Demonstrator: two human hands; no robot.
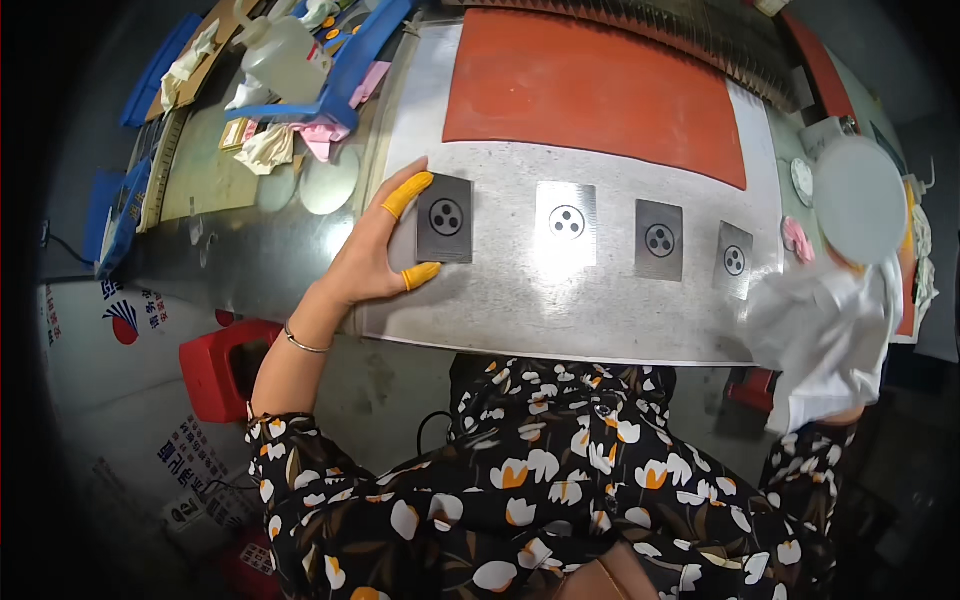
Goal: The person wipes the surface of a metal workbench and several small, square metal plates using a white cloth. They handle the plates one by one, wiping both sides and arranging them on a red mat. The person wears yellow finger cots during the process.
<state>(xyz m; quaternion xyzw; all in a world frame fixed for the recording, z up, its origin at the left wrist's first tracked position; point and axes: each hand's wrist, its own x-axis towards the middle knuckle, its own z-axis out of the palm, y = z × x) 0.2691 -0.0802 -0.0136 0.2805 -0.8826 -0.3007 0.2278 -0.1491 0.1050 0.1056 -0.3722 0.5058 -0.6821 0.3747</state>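
Left hand, thumb spread, is gripping a dark plate; three plates are lying between the hands; white cloth is hiding the right hand's opening and grip.

- Plate: dark grey rectangle, a black ring around three black dots at its centre, long sides running away from the person, near the closer left corner of the red mat.
- Cloth: white, crumpled, blurred, in loose folds, right of the red mat.
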